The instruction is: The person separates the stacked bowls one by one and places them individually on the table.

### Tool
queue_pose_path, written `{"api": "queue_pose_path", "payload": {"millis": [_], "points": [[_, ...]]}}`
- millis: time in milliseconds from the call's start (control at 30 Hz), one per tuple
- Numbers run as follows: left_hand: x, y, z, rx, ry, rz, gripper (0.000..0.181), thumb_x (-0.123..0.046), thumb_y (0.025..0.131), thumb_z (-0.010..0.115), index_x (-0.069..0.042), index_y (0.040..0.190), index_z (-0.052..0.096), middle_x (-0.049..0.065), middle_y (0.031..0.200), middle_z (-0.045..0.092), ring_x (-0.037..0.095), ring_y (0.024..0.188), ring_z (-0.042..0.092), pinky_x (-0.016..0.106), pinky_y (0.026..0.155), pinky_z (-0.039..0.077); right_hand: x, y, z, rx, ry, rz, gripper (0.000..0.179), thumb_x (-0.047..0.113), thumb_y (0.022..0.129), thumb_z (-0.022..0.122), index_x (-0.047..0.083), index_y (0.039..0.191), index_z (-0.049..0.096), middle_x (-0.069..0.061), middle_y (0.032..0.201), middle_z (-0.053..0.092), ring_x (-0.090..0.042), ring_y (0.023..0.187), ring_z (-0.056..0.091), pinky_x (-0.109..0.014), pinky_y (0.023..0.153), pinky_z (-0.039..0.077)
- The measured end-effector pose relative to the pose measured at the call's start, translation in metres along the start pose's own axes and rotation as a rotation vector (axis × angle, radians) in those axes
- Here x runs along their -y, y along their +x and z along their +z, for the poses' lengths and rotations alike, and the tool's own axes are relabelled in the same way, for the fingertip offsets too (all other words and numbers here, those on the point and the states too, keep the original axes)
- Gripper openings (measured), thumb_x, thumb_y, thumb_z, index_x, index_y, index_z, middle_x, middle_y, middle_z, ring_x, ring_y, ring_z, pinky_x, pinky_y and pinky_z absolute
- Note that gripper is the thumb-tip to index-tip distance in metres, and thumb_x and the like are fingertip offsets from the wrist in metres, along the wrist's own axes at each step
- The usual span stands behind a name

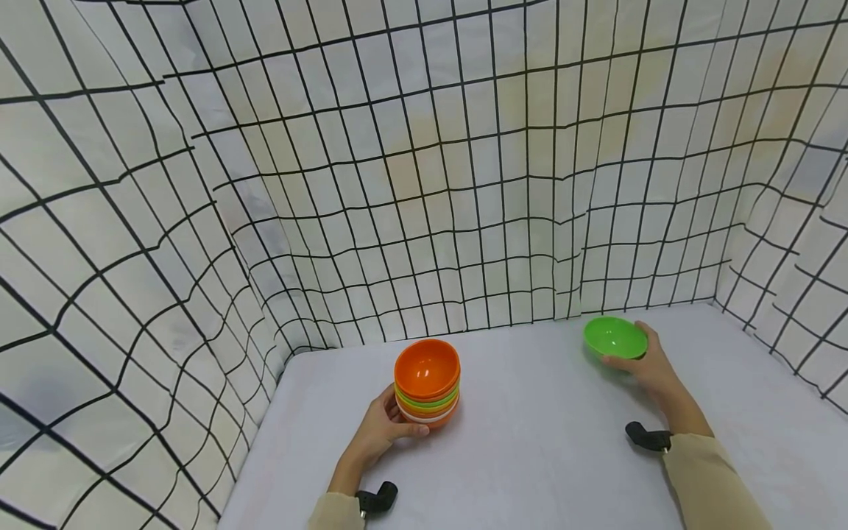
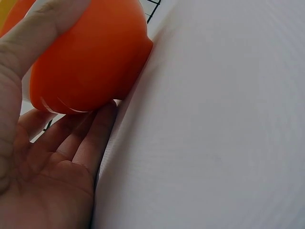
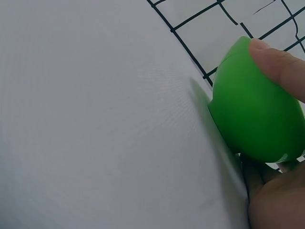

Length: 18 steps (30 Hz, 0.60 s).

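Note:
On the left of the table a stack of bowls stands upright, an orange one on top and green, yellow, white and orange rims below. My left hand curls round the stack's lower left side, thumb in front. In the left wrist view the lowest orange bowl has its foot at the tabletop, the fingers bent behind it. At the far right my right hand grips a single green bowl, thumb on its near side. The right wrist view shows this green bowl low over the table, with fingers behind it.
A white cloth covers the table. White walls with a black grid rise behind it and at both sides. Black wrist devices sit on both forearms.

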<state>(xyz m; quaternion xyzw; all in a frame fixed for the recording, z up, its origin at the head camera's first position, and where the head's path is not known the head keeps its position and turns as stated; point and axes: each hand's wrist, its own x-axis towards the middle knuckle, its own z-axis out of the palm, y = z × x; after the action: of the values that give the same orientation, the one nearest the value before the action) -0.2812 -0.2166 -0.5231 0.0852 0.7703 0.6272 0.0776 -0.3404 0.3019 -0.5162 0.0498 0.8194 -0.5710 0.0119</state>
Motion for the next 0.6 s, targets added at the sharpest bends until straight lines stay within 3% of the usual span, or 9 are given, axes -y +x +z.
{"api": "queue_pose_path", "payload": {"millis": [600], "points": [[-0.001,-0.001,0.000,0.001,-0.004,-0.001,0.095,-0.016,0.070,0.095,-0.024,0.151,0.045,0.001,0.144,0.060,0.020,0.133,0.058,0.020,0.109,0.049,0.001,0.019,-0.005,0.000,-0.003,-0.001,0.129,0.034,0.087,0.083,0.013,0.162,-0.020,-0.036,0.166,-0.006,-0.060,0.152,0.003,-0.074,0.122,0.011]]}}
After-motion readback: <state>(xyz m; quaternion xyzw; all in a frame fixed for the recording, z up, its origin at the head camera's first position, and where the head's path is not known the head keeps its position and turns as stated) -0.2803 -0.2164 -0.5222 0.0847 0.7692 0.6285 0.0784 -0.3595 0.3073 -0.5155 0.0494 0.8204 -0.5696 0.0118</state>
